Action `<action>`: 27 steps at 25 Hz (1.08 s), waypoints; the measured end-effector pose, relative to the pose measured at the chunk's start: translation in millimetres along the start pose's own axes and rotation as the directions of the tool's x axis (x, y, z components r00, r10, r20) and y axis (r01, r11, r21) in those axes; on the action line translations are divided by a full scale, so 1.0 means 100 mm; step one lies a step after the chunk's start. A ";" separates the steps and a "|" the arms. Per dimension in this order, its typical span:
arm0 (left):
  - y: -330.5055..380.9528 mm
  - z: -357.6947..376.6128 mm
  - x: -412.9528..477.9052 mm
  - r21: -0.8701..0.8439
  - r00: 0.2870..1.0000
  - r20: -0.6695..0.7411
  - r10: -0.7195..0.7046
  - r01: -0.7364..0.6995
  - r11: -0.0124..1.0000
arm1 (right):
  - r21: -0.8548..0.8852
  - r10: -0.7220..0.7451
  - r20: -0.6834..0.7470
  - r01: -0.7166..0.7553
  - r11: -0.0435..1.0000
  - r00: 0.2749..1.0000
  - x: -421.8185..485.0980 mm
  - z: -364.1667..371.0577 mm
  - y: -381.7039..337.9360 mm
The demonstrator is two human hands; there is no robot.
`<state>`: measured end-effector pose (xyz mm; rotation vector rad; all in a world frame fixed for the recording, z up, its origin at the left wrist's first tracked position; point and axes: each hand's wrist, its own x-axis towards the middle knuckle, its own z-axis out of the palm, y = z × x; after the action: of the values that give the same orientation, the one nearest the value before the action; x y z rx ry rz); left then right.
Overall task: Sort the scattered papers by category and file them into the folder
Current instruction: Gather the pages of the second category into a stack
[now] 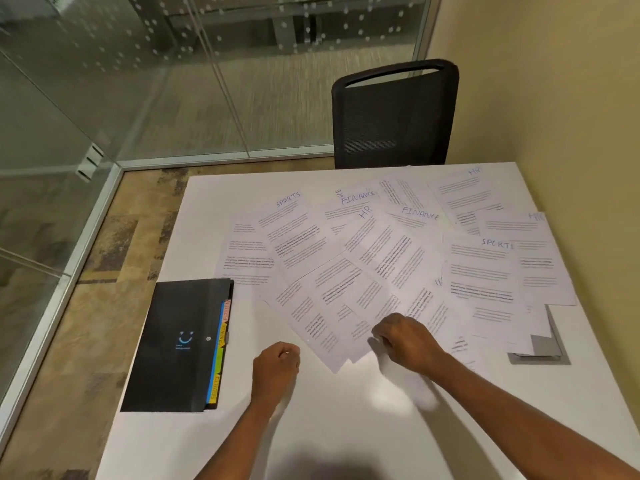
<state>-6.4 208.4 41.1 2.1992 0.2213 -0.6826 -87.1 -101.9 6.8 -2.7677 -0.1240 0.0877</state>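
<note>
Status: start of task, nothing filed yet by the look of it.

Nearest, the left hand [277, 363] sits over the bare tabletop [346, 427] with fingers curled into a loose fist, holding nothing. The right hand [407, 337] is at the near edge of the paper spread, fingers bent down onto the closest sheets; motion blur there, so I cannot tell whether it pinches a sheet or only touches it.

Left of the hands, the black folder [173, 341] lies flat and closed near the tabletop's left edge. Coloured divider tabs [221, 341] show along its right side; no loose sheet sticks out of it.

Beyond, the papers [381, 265] lie fanned and overlapping across the middle and right of the tabletop, categories mixed. Handwritten headings read: a SPORTS sheet [291, 230], a FINANCE sheet [349, 202], an HR sheet [464, 195], with more of each among them. No separate piles are visible. A grey plate [543, 351] is partly covered by the right-hand sheets.

Farthest, a black chair [394, 116] stands behind the tabletop.

Judgement: sorting and filing both remain; first pick-up likely in hand.
</note>
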 end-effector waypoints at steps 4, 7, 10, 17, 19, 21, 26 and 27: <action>0.20 0.34 -0.11 -0.001 1.000 0.003 0.000 0.000 1.000 | -0.023 -0.016 -0.030 0.015 1.000 0.999 -0.09 -0.15 0.42; 0.35 0.63 -0.18 -0.002 1.000 0.013 -0.006 0.006 1.000 | 0.007 0.060 -0.037 -0.060 0.998 0.998 -0.18 -0.22 0.73; 0.49 0.89 -0.20 0.035 1.000 0.028 0.008 -0.009 0.999 | 0.043 0.144 -0.026 -0.143 0.989 0.989 -0.31 -0.26 1.01; 0.96 1.51 -0.10 0.091 0.980 0.169 0.109 -0.126 0.988 | 0.174 0.425 -0.116 -0.403 0.899 0.898 -0.66 -0.30 1.65; 1.13 1.69 -0.04 0.098 0.964 0.214 0.159 -0.184 0.978 | 0.186 0.471 -0.078 -0.451 0.873 0.879 -0.70 -0.40 1.82; 1.28 1.85 0.08 0.100 0.950 0.233 0.210 -0.238 0.966 | 0.197 0.514 -0.025 -0.499 0.844 0.858 -0.63 -0.50 1.97; 1.60 2.08 0.56 0.158 0.897 0.286 0.336 -0.390 0.907 | 0.247 0.579 0.075 -0.577 0.778 0.812 -0.04 -0.66 2.27; 1.69 2.11 0.67 0.183 0.886 0.278 0.372 -0.429 0.885 | 0.248 0.586 0.072 -0.584 0.773 0.807 0.12 -0.66 2.33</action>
<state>28.0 -64.9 3.4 2.2627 -0.4577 -0.7517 -53.0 -340.7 -16.5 -2.4367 0.7153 0.2328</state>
